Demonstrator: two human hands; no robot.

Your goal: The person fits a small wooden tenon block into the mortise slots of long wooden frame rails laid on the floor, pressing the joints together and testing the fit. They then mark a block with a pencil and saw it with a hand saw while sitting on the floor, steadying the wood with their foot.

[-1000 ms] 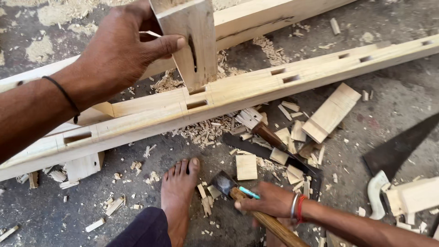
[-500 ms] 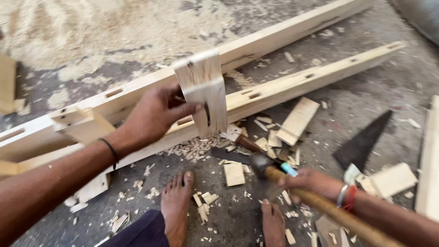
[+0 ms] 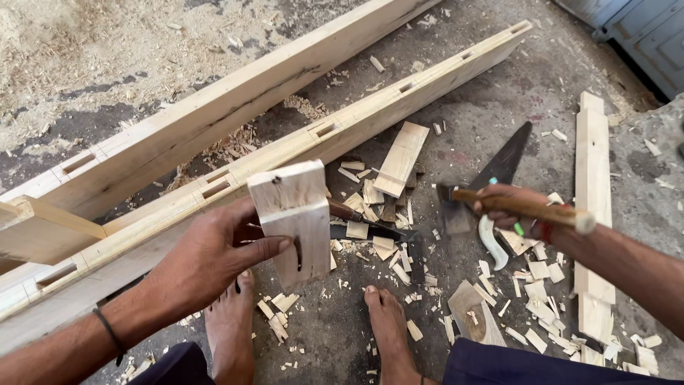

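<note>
My left hand [image 3: 214, 260] grips a short pale wooden piece [image 3: 296, 217], held upright above the near long wooden rail [image 3: 370, 117] with several cut mortise slots. My right hand [image 3: 509, 207] is closed on a hammer [image 3: 499, 205] by its wooden handle, which points right; the dark head hangs to the left, above the floor. My two bare feet [image 3: 388, 321] rest among wood chips at the bottom.
A second long rail [image 3: 214, 117] lies behind the first. A handsaw [image 3: 502, 167], a chisel [image 3: 370, 228], a flat offcut [image 3: 402, 157], a wooden strip [image 3: 593, 185] at right and many chips lie on the concrete floor. Sawdust is piled at top left.
The view has swung. My left hand has lifted the wooden piece off the rail toward me. My right hand has raised the hammer up and to the right.
</note>
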